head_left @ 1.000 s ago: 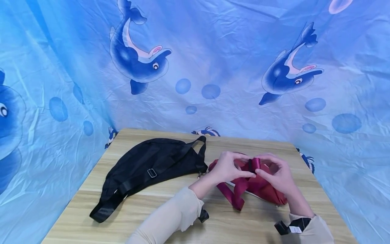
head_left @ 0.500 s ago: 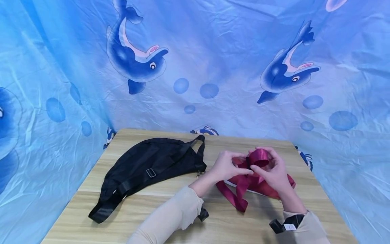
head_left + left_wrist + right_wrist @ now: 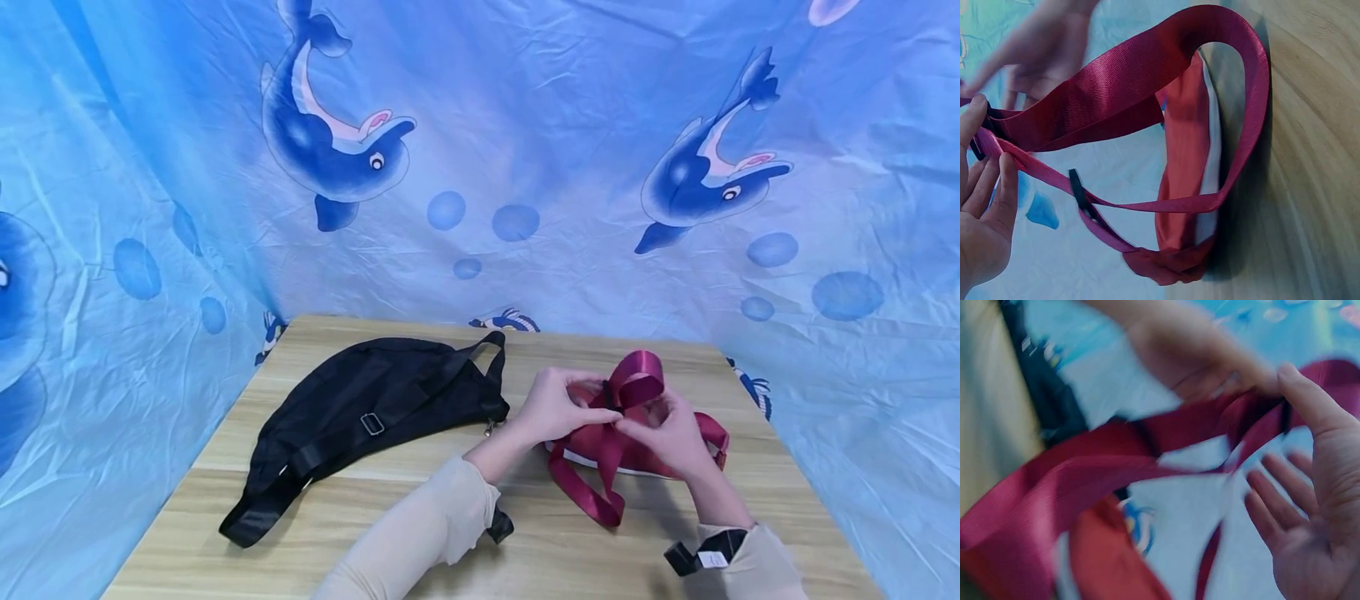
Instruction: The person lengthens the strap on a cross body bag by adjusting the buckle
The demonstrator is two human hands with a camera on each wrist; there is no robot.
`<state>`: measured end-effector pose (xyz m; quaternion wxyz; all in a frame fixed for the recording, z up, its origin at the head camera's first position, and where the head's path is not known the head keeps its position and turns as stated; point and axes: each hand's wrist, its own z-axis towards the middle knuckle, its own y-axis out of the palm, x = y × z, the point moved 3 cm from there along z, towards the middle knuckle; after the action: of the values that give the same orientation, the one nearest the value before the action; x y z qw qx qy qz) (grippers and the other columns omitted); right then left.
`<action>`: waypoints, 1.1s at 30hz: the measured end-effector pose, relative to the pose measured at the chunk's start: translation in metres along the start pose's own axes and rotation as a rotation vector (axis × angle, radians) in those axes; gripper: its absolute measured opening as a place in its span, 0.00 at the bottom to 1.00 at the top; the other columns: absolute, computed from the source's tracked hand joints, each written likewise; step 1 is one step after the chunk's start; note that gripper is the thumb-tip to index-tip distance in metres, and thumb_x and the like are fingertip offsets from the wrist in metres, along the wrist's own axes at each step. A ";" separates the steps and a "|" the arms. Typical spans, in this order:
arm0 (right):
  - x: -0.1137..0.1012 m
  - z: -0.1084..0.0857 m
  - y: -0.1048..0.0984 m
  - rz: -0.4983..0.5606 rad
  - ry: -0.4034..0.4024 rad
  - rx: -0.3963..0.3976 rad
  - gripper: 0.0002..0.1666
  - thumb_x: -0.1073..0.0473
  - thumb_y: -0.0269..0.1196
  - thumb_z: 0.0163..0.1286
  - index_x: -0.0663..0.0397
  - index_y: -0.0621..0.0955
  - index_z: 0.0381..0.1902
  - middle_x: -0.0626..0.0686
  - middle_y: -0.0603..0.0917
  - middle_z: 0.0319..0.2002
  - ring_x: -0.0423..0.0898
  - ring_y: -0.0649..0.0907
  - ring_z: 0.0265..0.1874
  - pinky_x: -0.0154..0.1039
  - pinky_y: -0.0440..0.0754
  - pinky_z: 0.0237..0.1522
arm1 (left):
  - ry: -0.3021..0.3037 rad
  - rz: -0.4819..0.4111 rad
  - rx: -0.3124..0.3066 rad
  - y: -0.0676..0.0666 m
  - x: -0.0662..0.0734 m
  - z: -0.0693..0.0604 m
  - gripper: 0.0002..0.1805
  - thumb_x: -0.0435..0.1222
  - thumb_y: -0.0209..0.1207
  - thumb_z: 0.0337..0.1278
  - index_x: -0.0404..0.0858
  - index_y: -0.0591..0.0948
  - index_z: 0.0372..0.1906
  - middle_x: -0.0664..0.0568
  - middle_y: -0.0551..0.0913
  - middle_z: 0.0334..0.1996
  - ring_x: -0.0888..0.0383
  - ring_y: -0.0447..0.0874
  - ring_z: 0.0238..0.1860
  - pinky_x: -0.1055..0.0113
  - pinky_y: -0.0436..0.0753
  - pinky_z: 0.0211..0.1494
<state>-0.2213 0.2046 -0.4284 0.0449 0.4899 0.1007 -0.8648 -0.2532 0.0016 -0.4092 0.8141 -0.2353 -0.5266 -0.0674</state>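
A red waist bag with a white edge lies on the wooden table under both hands. Its dark red webbing strap rises in a loop above them. My left hand pinches the strap at a black slider buckle. Close beside it, my right hand pinches the strap with thumb and fingers. In the left wrist view, a wide strap loop arches over the bag, and a second black buckle sits lower on the webbing. The right wrist view is blurred.
A black waist bag with its strap and metal buckle lies on the left of the table. Blue dolphin-print cloth hangs behind and at both sides. Black bands are on the wrists.
The strap loop at the buckle has grown larger and stands higher. My right hand has shifted slightly down, fingers still at the strap. The left hand stays nearly in place.
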 end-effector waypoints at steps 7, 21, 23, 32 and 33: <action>0.020 -0.015 -0.001 -0.181 0.110 0.073 0.20 0.78 0.72 0.62 0.52 0.89 0.46 0.36 0.91 0.38 0.33 0.90 0.35 0.27 0.89 0.40 | -0.001 -0.005 -0.014 0.000 0.003 -0.001 0.25 0.39 0.81 0.52 0.41 0.90 0.57 0.51 0.95 0.44 0.74 0.88 0.35 0.75 0.89 0.42; 0.021 -0.010 -0.003 -0.237 -0.015 -0.004 0.28 0.80 0.73 0.59 0.64 0.85 0.58 0.35 0.91 0.49 0.33 0.88 0.47 0.27 0.87 0.49 | -0.007 -0.006 -0.026 -0.001 0.004 -0.003 0.26 0.38 0.81 0.52 0.39 0.90 0.58 0.50 0.95 0.45 0.73 0.88 0.35 0.75 0.89 0.42; 0.019 -0.007 -0.001 -0.212 -0.026 0.009 0.26 0.82 0.72 0.59 0.64 0.86 0.55 0.37 0.91 0.47 0.33 0.89 0.45 0.27 0.87 0.46 | -0.006 -0.005 -0.026 -0.001 0.004 -0.003 0.26 0.38 0.81 0.52 0.39 0.90 0.58 0.49 0.95 0.45 0.73 0.89 0.35 0.76 0.89 0.43; 0.032 -0.015 -0.004 -0.310 0.004 -0.054 0.28 0.75 0.77 0.59 0.59 0.86 0.59 0.34 0.90 0.49 0.31 0.88 0.50 0.27 0.86 0.54 | 0.016 -0.022 0.006 -0.004 0.003 -0.004 0.23 0.39 0.81 0.53 0.42 0.91 0.55 0.52 0.95 0.43 0.72 0.88 0.36 0.73 0.89 0.42; 0.033 -0.015 -0.004 -0.305 -0.001 -0.066 0.30 0.76 0.76 0.59 0.60 0.85 0.60 0.34 0.90 0.51 0.31 0.88 0.52 0.27 0.85 0.56 | 0.020 -0.024 0.002 -0.004 0.003 -0.005 0.23 0.39 0.80 0.53 0.42 0.91 0.55 0.52 0.95 0.43 0.72 0.89 0.36 0.73 0.89 0.42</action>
<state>-0.2262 0.2123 -0.4639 -0.0708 0.4669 0.2021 -0.8580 -0.2496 -0.0038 -0.4070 0.8186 -0.2276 -0.5214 -0.0788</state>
